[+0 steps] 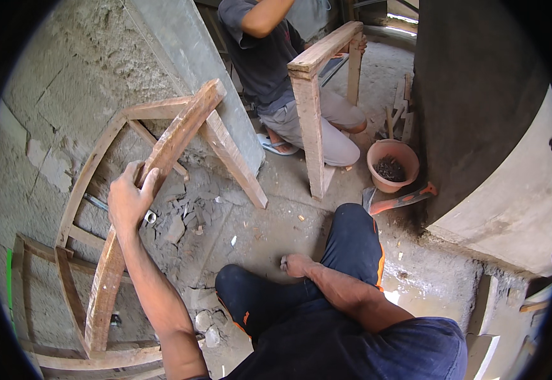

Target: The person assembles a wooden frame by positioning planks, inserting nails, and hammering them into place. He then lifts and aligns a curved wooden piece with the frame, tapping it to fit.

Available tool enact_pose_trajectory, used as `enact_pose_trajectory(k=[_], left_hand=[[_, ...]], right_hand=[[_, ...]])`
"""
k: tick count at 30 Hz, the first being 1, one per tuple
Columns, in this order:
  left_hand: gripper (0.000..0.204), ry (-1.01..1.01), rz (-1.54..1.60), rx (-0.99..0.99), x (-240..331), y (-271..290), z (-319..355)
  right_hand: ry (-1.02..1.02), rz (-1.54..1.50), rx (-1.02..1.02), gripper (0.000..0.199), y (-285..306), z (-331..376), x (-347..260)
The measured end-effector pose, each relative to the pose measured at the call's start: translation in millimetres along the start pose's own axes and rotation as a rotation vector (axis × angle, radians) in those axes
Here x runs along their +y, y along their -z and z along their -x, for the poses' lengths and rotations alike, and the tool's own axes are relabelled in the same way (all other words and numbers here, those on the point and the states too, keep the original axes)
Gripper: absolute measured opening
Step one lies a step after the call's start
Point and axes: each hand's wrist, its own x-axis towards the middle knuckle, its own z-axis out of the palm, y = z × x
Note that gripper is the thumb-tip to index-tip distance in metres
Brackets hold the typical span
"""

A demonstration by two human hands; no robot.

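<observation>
My left hand [130, 195] is wrapped round a long curved wooden beam [173, 140], whose top end points up and away. The beam leans over a rounded wooden frame [92, 166] that rests against the rough wall. Under its upper end, a shorter timber leg [233, 158] slants down to the floor. My right hand [296, 265] is closed between my knees, low over the concrete. Whatever its fingers hold, if anything, is too small to make out.
A co-worker [257, 69] kneels ahead with a hand on an upright wooden frame [308, 114]. At the right stand a pinkish bucket [392, 164] of small dark pieces and an orange-handled tool [406, 199] with a metal head. Rubble [178, 221] litters the floor by the wall.
</observation>
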Motion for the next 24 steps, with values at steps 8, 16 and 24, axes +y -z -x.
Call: enact_pose_trajectory(k=[8, 16, 24], left_hand=[[0.051, 0.017, -0.014, -0.014, 1.6, 0.9, -0.2], [0.050, 0.021, -0.017, -0.012, 2.7, 1.7, 0.7], [0.049, 0.020, -0.017, -0.013, 2.0, 0.7, 0.4]], right_hand=[[0.011, 0.052, -0.002, 0.031, -4.2, -3.4, 2.5], [-0.017, 0.039, -0.021, 0.033, 0.8, 0.3, -4.7], [-0.027, 0.032, -0.021, 0.033, -1.8, -2.0, -3.5]])
